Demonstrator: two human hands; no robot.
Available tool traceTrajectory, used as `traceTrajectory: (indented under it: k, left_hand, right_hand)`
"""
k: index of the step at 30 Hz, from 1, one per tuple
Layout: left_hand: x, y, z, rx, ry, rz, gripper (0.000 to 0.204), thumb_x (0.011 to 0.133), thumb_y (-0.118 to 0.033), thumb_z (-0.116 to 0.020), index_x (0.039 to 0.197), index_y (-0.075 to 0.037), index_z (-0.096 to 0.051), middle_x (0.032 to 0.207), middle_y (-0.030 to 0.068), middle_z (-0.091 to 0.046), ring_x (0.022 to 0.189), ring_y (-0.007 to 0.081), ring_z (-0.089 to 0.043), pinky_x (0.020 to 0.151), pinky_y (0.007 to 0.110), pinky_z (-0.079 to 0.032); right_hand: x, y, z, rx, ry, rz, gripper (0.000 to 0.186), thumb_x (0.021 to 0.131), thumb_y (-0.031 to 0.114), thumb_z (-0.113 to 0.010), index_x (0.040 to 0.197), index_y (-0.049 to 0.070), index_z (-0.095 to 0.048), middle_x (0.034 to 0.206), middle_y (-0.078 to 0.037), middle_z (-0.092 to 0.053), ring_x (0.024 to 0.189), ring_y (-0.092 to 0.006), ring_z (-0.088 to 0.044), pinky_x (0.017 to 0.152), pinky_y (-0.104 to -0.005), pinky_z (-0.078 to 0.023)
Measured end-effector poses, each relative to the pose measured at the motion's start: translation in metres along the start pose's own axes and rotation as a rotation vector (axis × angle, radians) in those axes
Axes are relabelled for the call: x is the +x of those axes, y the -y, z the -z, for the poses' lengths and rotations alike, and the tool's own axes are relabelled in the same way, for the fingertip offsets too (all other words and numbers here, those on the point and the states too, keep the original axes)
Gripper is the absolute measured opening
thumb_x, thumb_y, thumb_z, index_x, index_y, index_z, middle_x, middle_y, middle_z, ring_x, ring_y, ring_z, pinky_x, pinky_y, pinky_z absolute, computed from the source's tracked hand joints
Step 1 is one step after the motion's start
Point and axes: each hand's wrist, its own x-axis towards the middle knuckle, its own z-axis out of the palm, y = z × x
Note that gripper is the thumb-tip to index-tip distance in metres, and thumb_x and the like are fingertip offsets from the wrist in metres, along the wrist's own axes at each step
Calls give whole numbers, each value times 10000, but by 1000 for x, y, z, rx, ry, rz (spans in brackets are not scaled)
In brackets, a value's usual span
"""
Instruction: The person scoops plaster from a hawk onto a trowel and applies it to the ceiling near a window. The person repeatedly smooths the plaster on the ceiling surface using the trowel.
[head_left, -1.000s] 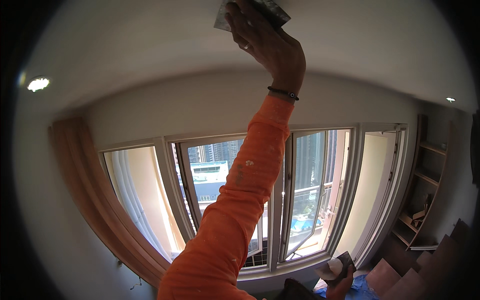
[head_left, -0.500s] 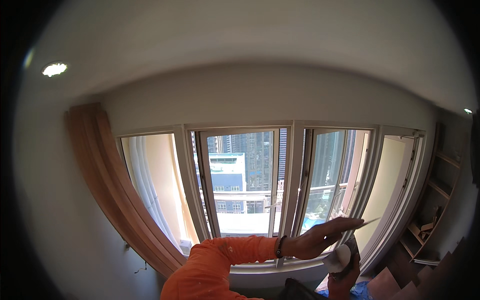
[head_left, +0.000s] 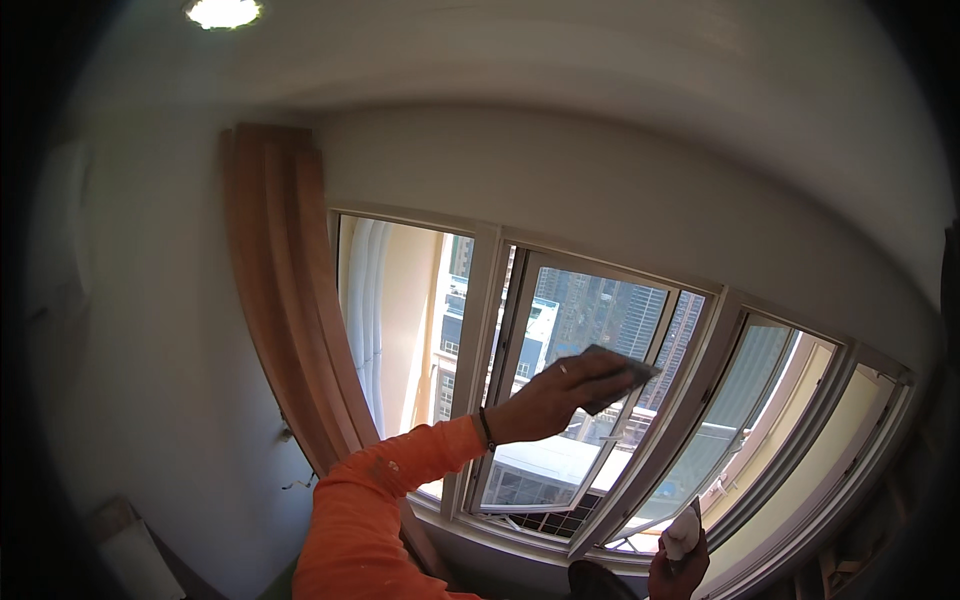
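Note:
My left hand (head_left: 545,405), at the end of an orange sleeve, is raised in front of the window. Its fingers are closed on a flat, dark grey scraper blade (head_left: 605,408), whose broad face shows. Low at the right, my right hand (head_left: 678,575) is closed round a dark flat tool bearing a white lump of putty-like paste (head_left: 682,535). Most of that tool is hidden by the lump and the fingers. The two hands are well apart.
Ahead is a white-framed window (head_left: 595,270) with several panes, one sash tilted outward. A brown curtain (head_left: 275,250) hangs at its left. Pale wall (head_left: 600,190) runs above it. A ceiling lamp (head_left: 225,12) shines at upper left; dark shelves (head_left: 900,500) stand at right.
My left hand has lifted away from the right hand, turning the scraper blade from edge-on to face-on. The view has swung left and tilted. My right hand still holds the white lump.

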Motion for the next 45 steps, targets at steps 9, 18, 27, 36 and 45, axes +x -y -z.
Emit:
traceTrajectory:
  k: [9,18,27,36,45]
  left_hand:
    - [174,78,299,618,-1553,-177,424,1104,-165,-381,1417,121,-354,1213,213,-501,1048,288,-530,947,383,-444]
    - [233,83,286,719,-1505,-180,736,950,36,-400,1610,51,-74,1544,279,-309,1338,377,-367,1125,480,-314]
    - [288,41,177,608,-1450,-48,764,977,-1,-411,1631,-4,-16,1578,268,-294,1364,394,-359,1117,463,-331]
    - [399,-15,23,442,-1577,-225,665,995,-65,-491,1612,-62,-243,1624,223,-267,1482,438,-277,1198,604,-274]
    - [404,-71,-111,29,-1078,-321,791,821,145,-519,1573,-13,-332,1546,244,-405,1448,408,-397,1173,549,-337]
  right_hand:
    - [7,34,-89,241,10,-98,484,1001,291,-577,1409,31,-571,1392,-178,-617,1285,-301,-577,1064,-373,-436]
    - [9,15,-79,113,-59,-160,487,999,367,-549,1314,-2,-592,1167,-183,-689,1107,-303,-640,953,-379,-488]
    - [10,-47,12,177,-62,-78,505,909,155,-620,1382,-3,-543,1261,-155,-631,1185,-272,-611,1012,-369,-494]
    - [-8,-68,76,1143,-216,-224,441,1089,288,-391,1447,74,-533,1152,-32,-685,1010,-131,-699,780,-289,-635]
    - [-19,-115,122,1228,12,-230,461,1048,243,-473,1483,96,-517,1357,-119,-629,1133,-285,-662,933,-451,-570]
